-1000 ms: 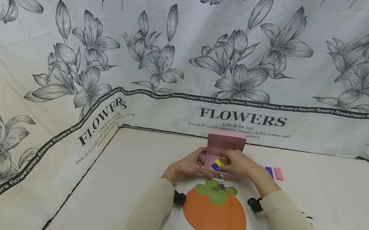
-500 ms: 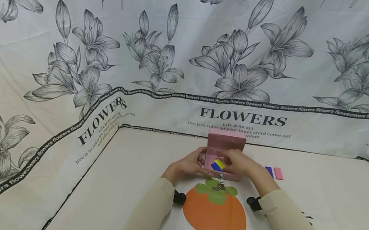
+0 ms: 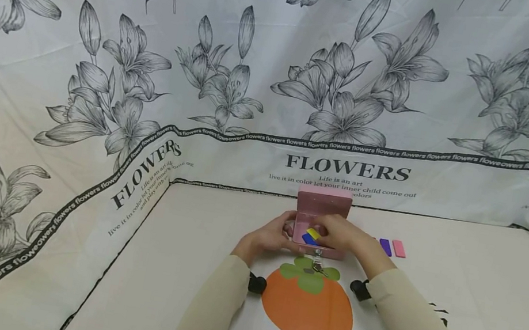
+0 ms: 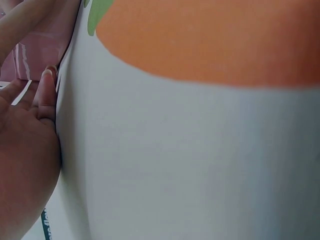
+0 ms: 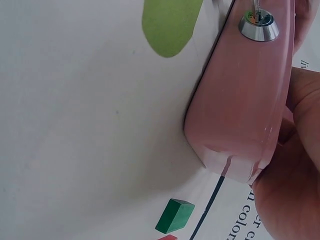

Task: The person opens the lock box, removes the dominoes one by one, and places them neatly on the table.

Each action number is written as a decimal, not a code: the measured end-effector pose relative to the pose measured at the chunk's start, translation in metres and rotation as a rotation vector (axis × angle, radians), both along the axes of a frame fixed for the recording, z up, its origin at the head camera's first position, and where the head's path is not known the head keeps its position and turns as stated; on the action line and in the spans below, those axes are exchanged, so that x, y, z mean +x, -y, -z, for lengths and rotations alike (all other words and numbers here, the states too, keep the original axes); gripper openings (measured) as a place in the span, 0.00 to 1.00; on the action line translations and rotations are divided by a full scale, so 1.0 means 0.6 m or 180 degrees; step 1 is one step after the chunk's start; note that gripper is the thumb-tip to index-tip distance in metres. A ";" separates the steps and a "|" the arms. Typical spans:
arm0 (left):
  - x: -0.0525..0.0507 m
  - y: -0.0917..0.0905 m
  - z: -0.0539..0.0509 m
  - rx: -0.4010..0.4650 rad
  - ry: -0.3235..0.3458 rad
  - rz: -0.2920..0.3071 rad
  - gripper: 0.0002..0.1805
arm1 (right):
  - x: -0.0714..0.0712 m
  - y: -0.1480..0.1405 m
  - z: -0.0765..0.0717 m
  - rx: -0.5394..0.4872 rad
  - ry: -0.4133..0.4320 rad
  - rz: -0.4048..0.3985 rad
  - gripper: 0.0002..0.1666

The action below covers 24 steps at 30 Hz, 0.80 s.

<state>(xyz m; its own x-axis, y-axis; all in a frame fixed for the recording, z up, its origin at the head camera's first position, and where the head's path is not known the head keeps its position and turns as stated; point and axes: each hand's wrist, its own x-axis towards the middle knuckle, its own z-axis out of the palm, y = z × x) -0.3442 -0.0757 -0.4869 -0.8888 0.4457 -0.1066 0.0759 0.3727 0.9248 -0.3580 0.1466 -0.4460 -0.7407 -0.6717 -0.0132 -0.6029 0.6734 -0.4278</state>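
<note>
A pink metal box point(image 3: 323, 205) with its lid up stands at the table's far side, a lock point(image 5: 258, 30) on its front. My left hand point(image 3: 270, 236) holds the box's left side, thumb along the front. My right hand point(image 3: 343, 235) reaches into the box with curled fingers at a yellow block point(image 3: 313, 233); it appears to pinch it, though the fingertips are hidden. Beside and partly under the yellow one lies a blue block point(image 3: 309, 239). In the right wrist view, my right hand point(image 5: 295, 165) covers the box's open side.
Right of the box lie a purple block point(image 3: 385, 246) and a pink block point(image 3: 398, 249). A green block point(image 5: 174, 216) stands near the box's right side. Keys point(image 3: 317, 265) hang from the lock. Behind rises a flower-printed cloth point(image 3: 223, 158). A persimmon print point(image 3: 307, 312) marks the tablecloth.
The yellow block has shifted slightly in the box along with my right hand's small movements. My right wrist has drawn slightly left. My left hand and the box stay in place.
</note>
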 end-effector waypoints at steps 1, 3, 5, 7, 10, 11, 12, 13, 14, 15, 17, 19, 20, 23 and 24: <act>0.000 0.000 0.000 0.0002 -0.0003 0.0001 0.53 | -0.001 0.000 0.000 0.0008 0.0012 0.0019 0.14; 0.001 0.000 -0.002 -0.0002 -0.0014 -0.0001 0.53 | -0.002 0.001 0.001 0.0003 0.0021 0.0061 0.10; 0.001 0.000 -0.002 0.0010 -0.0005 -0.0014 0.53 | -0.002 0.001 0.001 -0.0021 0.0013 0.0094 0.06; 0.001 -0.001 -0.002 0.0008 0.0002 -0.0028 0.54 | -0.002 0.001 0.003 -0.0034 0.0031 0.0155 0.05; 0.001 -0.001 0.000 0.0000 0.0000 -0.0036 0.54 | -0.002 -0.001 0.004 -0.0066 0.0054 0.0177 0.06; 0.002 -0.001 0.001 -0.0008 -0.0007 -0.0037 0.54 | -0.001 -0.001 0.005 -0.0072 0.0081 0.0186 0.07; 0.002 -0.001 0.002 -0.0005 -0.0008 -0.0036 0.54 | -0.001 -0.001 0.005 -0.0079 0.0093 0.0177 0.08; 0.002 -0.001 0.003 -0.0013 -0.0009 -0.0036 0.54 | 0.000 -0.002 0.004 -0.0085 0.0115 0.0174 0.08; 0.003 -0.001 0.003 -0.0006 -0.0007 -0.0033 0.54 | 0.000 -0.003 0.004 -0.0092 0.0122 0.0158 0.08; 0.003 0.000 0.004 -0.0006 -0.0008 -0.0033 0.54 | 0.001 -0.003 0.003 -0.0094 0.0128 0.0145 0.08; 0.003 0.000 0.004 -0.0013 -0.0004 -0.0031 0.54 | 0.002 -0.003 -0.001 -0.0088 0.0163 0.0127 0.08; 0.002 0.000 0.004 -0.0026 -0.0005 -0.0024 0.54 | 0.003 -0.004 -0.004 -0.0077 0.0185 0.0117 0.09; 0.002 0.000 0.004 -0.0024 -0.0006 -0.0022 0.54 | 0.003 -0.004 -0.006 -0.0067 0.0188 0.0111 0.09; -0.001 0.001 0.004 -0.0034 -0.0014 -0.0016 0.54 | 0.002 -0.003 -0.008 -0.0049 0.0200 0.0118 0.09; -0.001 0.001 0.004 -0.0033 -0.0020 -0.0014 0.54 | 0.002 -0.003 -0.008 -0.0050 0.0194 0.0117 0.09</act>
<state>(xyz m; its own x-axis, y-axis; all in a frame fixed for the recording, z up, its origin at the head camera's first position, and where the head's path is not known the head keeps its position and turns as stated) -0.3451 -0.0761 -0.4893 -0.8914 0.4408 -0.1056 0.0802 0.3827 0.9204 -0.3567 0.1482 -0.4410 -0.7631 -0.6444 -0.0486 -0.5504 0.6875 -0.4737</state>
